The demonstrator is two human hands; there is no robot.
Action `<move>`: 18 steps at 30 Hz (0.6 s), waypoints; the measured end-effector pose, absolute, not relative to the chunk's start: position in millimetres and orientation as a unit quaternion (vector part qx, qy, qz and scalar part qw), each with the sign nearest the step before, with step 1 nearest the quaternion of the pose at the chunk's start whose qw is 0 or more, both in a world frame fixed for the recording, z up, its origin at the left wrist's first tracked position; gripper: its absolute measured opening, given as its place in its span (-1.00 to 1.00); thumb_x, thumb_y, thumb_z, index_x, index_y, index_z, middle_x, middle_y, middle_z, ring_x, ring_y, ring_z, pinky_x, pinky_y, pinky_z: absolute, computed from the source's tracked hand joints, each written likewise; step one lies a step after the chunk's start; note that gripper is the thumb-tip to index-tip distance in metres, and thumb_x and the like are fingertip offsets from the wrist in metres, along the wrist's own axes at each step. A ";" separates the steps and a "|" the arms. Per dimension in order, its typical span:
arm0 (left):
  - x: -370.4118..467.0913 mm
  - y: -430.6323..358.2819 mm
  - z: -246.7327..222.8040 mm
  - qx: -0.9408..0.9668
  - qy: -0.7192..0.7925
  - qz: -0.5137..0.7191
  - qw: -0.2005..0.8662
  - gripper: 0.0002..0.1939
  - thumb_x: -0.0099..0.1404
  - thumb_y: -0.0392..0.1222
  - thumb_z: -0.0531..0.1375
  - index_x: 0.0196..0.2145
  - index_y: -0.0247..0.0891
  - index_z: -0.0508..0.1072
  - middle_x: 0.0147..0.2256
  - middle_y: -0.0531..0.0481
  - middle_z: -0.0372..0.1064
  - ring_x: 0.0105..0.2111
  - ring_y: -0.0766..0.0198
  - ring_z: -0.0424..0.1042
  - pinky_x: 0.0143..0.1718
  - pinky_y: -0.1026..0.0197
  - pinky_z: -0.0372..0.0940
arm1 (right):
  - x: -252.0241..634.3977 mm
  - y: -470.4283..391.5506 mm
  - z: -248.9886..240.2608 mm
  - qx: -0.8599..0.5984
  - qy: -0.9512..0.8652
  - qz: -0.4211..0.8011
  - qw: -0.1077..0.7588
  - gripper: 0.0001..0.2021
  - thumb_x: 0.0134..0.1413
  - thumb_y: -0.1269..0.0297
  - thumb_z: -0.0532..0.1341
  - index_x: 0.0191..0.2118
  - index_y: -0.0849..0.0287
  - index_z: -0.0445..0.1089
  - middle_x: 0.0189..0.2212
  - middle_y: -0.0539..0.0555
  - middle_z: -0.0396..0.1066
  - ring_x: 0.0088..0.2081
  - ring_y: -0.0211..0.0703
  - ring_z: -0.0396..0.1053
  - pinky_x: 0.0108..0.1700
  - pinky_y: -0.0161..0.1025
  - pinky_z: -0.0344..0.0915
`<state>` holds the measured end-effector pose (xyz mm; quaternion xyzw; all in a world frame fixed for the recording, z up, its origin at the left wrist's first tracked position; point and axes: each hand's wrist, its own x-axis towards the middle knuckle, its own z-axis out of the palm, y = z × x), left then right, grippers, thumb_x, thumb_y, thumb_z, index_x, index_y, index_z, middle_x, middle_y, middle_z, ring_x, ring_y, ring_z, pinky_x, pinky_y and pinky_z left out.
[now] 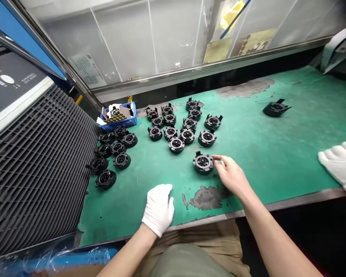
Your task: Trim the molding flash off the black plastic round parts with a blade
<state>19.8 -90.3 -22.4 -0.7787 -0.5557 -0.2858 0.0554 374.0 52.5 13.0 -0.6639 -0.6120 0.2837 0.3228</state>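
Observation:
My right hand [232,175], bare, reaches over the green table. Its thumb and index finger close on the right edge of a round black part [203,163] with a ringed, spoked face and an upright tab. That part rests on the table, face up. My left hand [159,207] wears a white glove and lies near the front edge, thumb apart from the loosely bent fingers, with nothing visible in it. Just beyond my right hand, several like parts [176,145] stand grouped, the nearest right one [207,138] behind the held part.
More round parts [122,160] cluster at left beside a black ribbed panel [46,165]. A blue bin [129,122] with pieces inside stands behind them. One part [275,108] sits alone at right. A co-worker's gloved hand [341,163] rests at the right edge.

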 end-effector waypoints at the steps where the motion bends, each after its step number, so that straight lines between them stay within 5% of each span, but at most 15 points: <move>1: 19.9 -91.0 -22.6 -0.778 -0.556 -0.285 0.056 -0.49 0.65 -0.26 0.32 0.47 -0.23 0.58 0.22 -0.37 0.80 0.22 -0.26 0.84 0.27 -0.38 0.78 | 377.6 48.7 14.7 -0.667 -0.611 0.281 0.320 -0.56 0.68 -0.09 0.49 0.37 0.09 0.65 0.33 0.22 0.68 0.23 0.11 0.69 0.30 0.20 0.72; 9: 21.2 -98.7 -22.7 -0.784 -0.560 -0.266 0.037 -0.42 0.64 -0.31 0.32 0.54 -0.23 0.52 0.27 -0.38 0.78 0.26 -0.29 0.82 0.28 -0.39 0.75 | 386.2 33.2 23.7 -0.660 -0.639 0.270 0.288 -0.52 0.72 -0.25 0.31 0.26 0.04 0.71 0.09 0.19 0.78 0.01 0.06 0.71 0.20 0.11 0.67; 14: 16.4 -104.8 -20.1 -0.785 -0.562 -0.259 0.038 -0.38 0.67 -0.29 0.34 0.59 -0.21 0.48 0.31 -0.39 0.77 0.30 -0.27 0.82 0.30 -0.36 0.75 | 376.2 35.6 31.4 -0.618 -0.678 0.283 0.279 -0.51 0.68 -0.19 0.24 0.24 0.01 0.78 0.16 0.25 0.83 0.02 0.15 0.76 0.17 0.05 0.68; 18: 31.2 -98.0 -14.4 -0.777 -0.565 -0.277 -0.022 0.02 0.58 0.02 0.57 0.75 -0.31 0.25 0.48 -0.57 0.63 0.43 -0.42 0.75 0.37 -0.44 0.76 | 358.7 31.1 33.2 -0.538 -0.730 0.326 0.266 -0.53 0.69 -0.23 0.26 0.19 -0.05 0.82 0.16 0.18 0.86 0.07 0.15 0.82 0.14 0.00 0.73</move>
